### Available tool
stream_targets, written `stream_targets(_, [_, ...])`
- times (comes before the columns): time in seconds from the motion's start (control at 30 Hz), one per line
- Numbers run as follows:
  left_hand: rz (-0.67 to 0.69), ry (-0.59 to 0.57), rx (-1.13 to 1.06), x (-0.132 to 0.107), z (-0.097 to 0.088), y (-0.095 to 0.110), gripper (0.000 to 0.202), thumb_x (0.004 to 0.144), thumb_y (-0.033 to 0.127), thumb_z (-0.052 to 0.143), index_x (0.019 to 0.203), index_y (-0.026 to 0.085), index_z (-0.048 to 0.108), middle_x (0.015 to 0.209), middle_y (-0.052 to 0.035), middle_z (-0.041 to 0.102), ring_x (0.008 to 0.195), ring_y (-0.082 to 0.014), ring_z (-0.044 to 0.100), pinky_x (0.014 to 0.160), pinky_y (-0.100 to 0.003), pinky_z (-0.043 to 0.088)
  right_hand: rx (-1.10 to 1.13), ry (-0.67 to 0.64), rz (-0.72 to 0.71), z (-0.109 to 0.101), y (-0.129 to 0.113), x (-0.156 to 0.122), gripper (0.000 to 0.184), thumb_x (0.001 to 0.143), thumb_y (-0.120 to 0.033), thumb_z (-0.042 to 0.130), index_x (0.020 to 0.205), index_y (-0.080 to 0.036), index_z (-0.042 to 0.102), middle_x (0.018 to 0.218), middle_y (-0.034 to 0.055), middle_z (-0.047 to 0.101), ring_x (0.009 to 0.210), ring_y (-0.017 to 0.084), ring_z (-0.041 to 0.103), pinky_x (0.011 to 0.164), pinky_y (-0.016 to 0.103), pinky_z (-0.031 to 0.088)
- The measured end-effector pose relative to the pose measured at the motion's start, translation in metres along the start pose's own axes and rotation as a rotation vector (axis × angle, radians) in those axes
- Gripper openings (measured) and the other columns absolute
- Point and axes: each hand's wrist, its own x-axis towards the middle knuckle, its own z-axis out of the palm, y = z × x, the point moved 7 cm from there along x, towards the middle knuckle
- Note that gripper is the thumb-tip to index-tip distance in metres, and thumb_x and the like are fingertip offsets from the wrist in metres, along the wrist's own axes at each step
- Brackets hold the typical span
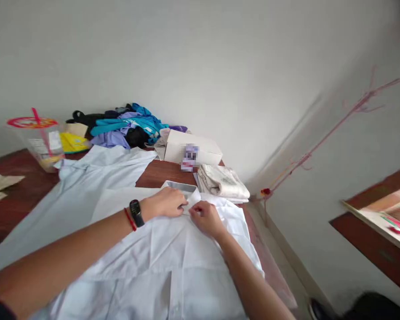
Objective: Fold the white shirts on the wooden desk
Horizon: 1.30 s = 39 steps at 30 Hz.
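A white shirt [173,262] lies spread flat on a dark wooden table [20,195], its collar [182,187] pointing away from me. My left hand [165,202], with a black watch and a red band at the wrist, rests on the shirt just below the collar and pinches the fabric there. My right hand [205,218] pinches the same front edge right beside it. The fingertips of both hands nearly touch at the neck opening.
A second pale blue shirt [86,182] lies to the left. Behind are a white cardboard box [191,149], a folded cream cloth [223,181], a pile of blue and black clothes [126,126] and a plastic cup [42,142] with a red straw. The table's right edge drops to the floor.
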Motion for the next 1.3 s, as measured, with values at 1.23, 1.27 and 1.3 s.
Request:
stream_targets(1.23, [-0.02, 0.289, -0.153, -0.01, 0.015, 0.0, 0.037, 0.094, 0.039, 0.065, 0.126, 0.02, 0.061, 0.113, -0.0081, 0.074, 0.101, -0.0305, 0.069, 0.086, -0.041, 0.045, 0.034, 0.028, 0.046, -0.003, 0.013, 0.0, 0.006, 0.078, -0.019, 0.056, 0.079, -0.023, 0.052, 0.076, -0.0017, 0.058, 0.072, 0.018, 0.054, 0.068, 0.028, 0.038])
stream_targets(1.27, [-0.007, 0.287, -0.161, -0.01, 0.016, 0.001, 0.042, 0.095, 0.043, 0.065, 0.13, 0.021, 0.059, 0.116, -0.0081, 0.073, 0.103, -0.0308, 0.068, 0.088, -0.042, 0.044, 0.027, 0.039, 0.034, -0.004, 0.013, 0.0, 0.006, 0.079, -0.018, 0.055, 0.08, -0.023, 0.053, 0.078, -0.0009, 0.059, 0.075, 0.019, 0.056, 0.07, 0.029, 0.04])
stream_targets(1.3, [0.006, 0.286, -0.17, -0.01, 0.018, 0.001, 0.045, 0.095, 0.044, 0.065, 0.134, 0.022, 0.057, 0.118, -0.0079, 0.073, 0.106, -0.0308, 0.068, 0.091, -0.042, 0.043, 0.023, 0.056, 0.024, -0.005, 0.013, 0.0, 0.005, 0.08, -0.019, 0.055, 0.082, -0.023, 0.054, 0.081, 0.0, 0.06, 0.078, 0.02, 0.057, 0.073, 0.03, 0.04])
